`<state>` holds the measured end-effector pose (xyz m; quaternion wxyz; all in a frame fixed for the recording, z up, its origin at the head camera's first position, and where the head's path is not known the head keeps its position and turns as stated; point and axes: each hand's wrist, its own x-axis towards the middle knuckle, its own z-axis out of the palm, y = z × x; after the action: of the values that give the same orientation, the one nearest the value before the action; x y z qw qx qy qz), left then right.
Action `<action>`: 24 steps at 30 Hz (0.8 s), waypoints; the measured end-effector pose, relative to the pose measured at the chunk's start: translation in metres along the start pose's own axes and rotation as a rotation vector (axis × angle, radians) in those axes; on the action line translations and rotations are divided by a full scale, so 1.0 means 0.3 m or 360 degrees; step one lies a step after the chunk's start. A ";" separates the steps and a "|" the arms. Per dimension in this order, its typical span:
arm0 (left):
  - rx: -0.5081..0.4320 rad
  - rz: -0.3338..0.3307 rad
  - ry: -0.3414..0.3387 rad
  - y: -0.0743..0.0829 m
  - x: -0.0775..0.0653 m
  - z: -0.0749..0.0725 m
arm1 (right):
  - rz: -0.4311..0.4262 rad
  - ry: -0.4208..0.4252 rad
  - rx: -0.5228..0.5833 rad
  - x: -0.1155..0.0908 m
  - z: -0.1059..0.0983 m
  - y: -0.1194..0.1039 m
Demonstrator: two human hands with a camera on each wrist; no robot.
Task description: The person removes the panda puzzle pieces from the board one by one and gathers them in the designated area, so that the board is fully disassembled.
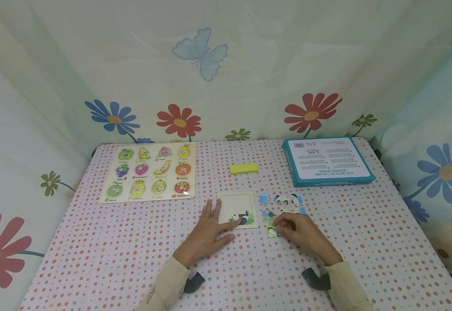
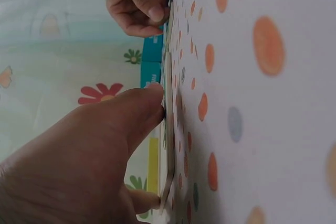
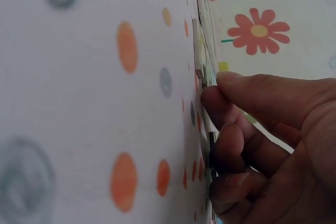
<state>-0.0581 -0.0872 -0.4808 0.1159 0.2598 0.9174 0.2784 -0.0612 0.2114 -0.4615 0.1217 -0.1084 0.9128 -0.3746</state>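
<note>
A square puzzle tray lies in the middle of the table, with a panda puzzle piece in its lower right part. My left hand rests at the tray's left and near edges, fingers spread and thumb reaching onto the piece. To the right lie several loose puzzle pieces with a panda's face, blue sky and green ground. My right hand is low over the nearer pieces, fingers bent, thumb and index fingertips close together. In the right wrist view the fingers touch down among the pieces; whether one is pinched is hidden.
A fruit picture board lies at the back left. Behind the tray sits a yellow block. A teal box with a white label is at the back right. The dotted tablecloth ends at a flowered curtain.
</note>
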 end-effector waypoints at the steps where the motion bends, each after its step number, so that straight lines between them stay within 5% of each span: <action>1: -0.0004 0.0001 0.0001 0.000 0.000 0.000 | -0.0006 0.0004 -0.0003 0.001 0.000 0.000; 14: 0.0025 -0.0021 0.0081 -0.011 0.007 0.005 | -0.0262 0.0180 0.0062 0.063 0.033 -0.049; 20: 0.0146 -0.0010 0.0153 -0.018 0.013 0.003 | -0.0408 0.0135 0.0018 0.122 0.078 -0.100; 24: 0.0096 -0.0026 0.0122 -0.014 0.013 0.000 | -0.0471 0.0087 -0.0028 0.160 0.106 -0.123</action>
<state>-0.0631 -0.0880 -0.4836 0.0750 0.2447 0.9312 0.2595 -0.0930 0.1508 -0.4640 0.0392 -0.2325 0.8931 -0.3831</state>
